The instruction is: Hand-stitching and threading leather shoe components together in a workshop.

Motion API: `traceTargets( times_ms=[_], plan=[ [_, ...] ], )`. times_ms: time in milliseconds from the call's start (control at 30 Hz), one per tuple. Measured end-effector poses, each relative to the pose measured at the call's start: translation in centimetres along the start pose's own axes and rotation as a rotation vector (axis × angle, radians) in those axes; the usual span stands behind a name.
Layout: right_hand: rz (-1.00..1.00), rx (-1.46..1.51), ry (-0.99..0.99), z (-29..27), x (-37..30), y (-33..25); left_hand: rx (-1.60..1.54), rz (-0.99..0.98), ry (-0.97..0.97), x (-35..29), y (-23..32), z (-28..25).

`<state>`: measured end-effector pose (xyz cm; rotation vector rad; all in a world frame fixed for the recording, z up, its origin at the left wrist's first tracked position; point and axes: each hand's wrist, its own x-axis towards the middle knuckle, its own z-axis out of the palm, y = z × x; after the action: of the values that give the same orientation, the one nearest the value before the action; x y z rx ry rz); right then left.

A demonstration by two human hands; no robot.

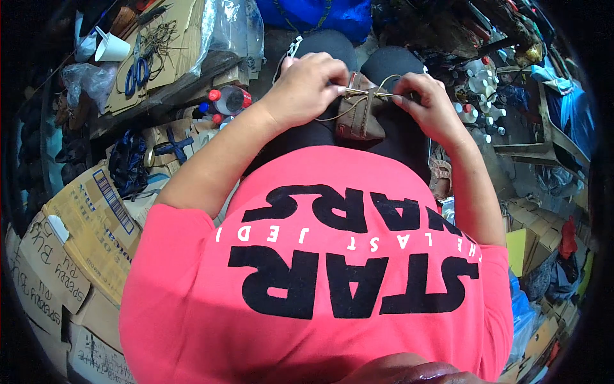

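A white cup [113,48] at left holds a thin stick [101,32]; bottles [481,83], contents too small to tell, crowd beyond the right hand [427,99]. It and the left hand [307,86] are nearly closed, each pinching the lace [368,93] over a brown shoe [359,121] between the thighs. The surface [163,96], bearing cardboard [188,29] and scissors [136,77], has its edge near the left forearm [220,144]

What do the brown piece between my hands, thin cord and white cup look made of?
Brown piece: probably leather, dull, creased, maybe imitation. Thin cord: waxed thread or leather, perhaps; smooth-looking, holding open loops. White cup: likely plastic or foam, smooth and opaque.
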<state>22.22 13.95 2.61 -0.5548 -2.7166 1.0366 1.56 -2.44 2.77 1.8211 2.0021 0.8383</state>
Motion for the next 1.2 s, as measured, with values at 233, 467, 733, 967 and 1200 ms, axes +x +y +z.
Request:
traceTargets(
  times_ms=[233,467,733,967,1200],
  plan=[
    [-0.213,-0.517,-0.197,-0.1,2.0,-3.3,0.383,0.270,-0.207,1.2,1.1,-0.5],
    [-0.224,-0.479,-0.112,-1.6,-0.8,-0.2,0.296,0.246,-0.233,-1.6,-1.2,-3.2],
    [0.277,0.765,0.285,-4.4,-2.9,4.2,-0.728,-0.176,0.098,-2.6,-3.9,-7.2],
    [0.035,1.544,0.174,-1.5,1.2,-0.5,-1.738,-0.030,-0.070,0.7,-0.4,-3.1],
    [0.403,1.096,0.506,-5.4,-7.6,8.0,-1.507,-0.375,0.338,-5.7,-8.9,-5.6]
  ],
)
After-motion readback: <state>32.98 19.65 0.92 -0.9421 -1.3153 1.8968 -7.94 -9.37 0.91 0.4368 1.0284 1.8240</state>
